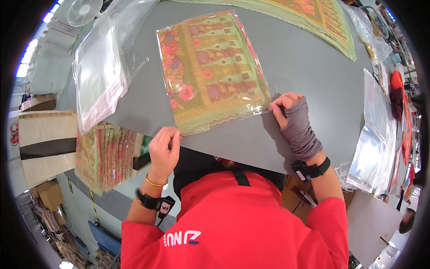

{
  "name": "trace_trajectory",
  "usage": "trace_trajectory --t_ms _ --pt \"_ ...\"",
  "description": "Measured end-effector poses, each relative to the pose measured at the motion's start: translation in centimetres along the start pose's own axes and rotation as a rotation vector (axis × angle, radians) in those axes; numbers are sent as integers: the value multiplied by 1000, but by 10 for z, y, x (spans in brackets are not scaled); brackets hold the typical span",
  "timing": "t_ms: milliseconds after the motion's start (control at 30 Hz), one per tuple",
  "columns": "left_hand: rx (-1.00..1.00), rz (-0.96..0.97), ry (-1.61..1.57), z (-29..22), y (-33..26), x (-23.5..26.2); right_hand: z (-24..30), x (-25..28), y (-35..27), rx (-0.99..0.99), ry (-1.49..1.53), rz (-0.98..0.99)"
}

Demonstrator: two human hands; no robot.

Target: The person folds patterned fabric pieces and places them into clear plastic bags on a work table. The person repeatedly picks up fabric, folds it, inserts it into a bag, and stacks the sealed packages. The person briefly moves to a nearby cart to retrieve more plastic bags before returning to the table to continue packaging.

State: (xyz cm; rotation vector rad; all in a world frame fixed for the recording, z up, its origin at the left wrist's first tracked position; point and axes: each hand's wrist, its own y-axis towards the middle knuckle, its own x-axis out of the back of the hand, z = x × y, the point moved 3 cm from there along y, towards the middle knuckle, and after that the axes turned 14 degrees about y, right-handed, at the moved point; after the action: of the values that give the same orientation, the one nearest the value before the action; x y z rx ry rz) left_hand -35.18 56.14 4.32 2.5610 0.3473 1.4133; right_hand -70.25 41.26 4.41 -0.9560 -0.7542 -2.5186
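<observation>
A folded green and gold patterned cloth with pink flowers, inside a clear plastic bag [210,67], lies flat on the grey table. Its scalloped edge faces me. My left hand [164,145] pinches the bag's near left corner between thumb and fingers. At the near right corner, my right hand [289,110], in a grey fingerless sleeve, pinches the bag's edge. To the left lies a stack of clear plastic bags [99,74].
Folded patterned cloths [309,20] are stacked at the table's far right. A box holding several bagged cloths [112,154] stands below the left table edge. More clear plastic sleeves [371,134] lie along the right edge. A white fan [84,11] stands at the far left.
</observation>
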Motion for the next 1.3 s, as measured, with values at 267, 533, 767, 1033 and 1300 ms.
trace_trajectory --t_ms 267,533,767,1033,1300 --pt "265 59 159 -1 19 -16 18 -15 15 -52 -412 28" --pt "249 -188 140 23 -25 -1 92 -53 23 49 -267 406" --pt "867 211 -940 35 -148 -25 42 -39 66 107 77 214" --pt "703 -259 -1151 38 -111 37 10 -89 129 -425 516 370" --pt "777 -704 -625 200 -203 298 260 -220 158 -141 1068 708"
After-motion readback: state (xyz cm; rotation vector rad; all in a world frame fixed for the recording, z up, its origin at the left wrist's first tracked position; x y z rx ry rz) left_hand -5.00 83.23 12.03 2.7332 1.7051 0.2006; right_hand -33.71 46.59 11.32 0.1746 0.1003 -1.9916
